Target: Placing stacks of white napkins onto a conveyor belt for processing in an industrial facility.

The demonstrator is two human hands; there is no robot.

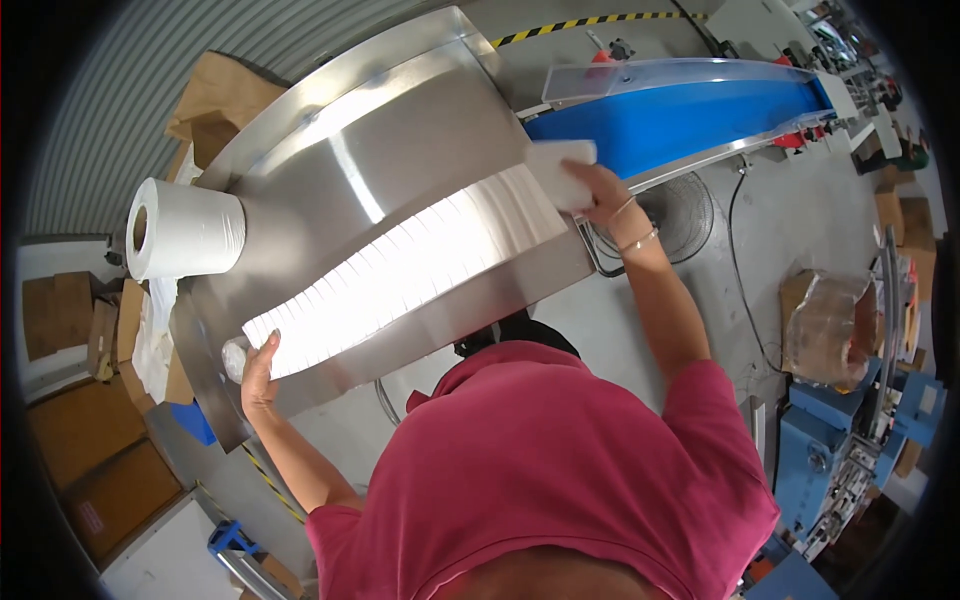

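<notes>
A long row of thin white packs (pixel 390 275), pressed side by side, runs across the steel table (pixel 300 215). At its left end, my left hand (pixel 260 378) grips the last pack, thumb on top. A small whitish wrapped bundle (pixel 234 358) lies just beyond that hand. My right hand (pixel 604 196), with a bracelet at the wrist, is closed on a white pack (pixel 556 168) at the row's right end, beside the start of the blue conveyor belt (pixel 690 115). That pack is slightly blurred, and I cannot tell its contents.
A large white roll (pixel 188 228) stands on the table's left side, with cardboard boxes (pixel 85 430) beyond. A clear guard (pixel 670 75) edges the belt. On the floor to the right are a fan (pixel 685 215), a lined carton (pixel 828 325) and blue machinery (pixel 815 455).
</notes>
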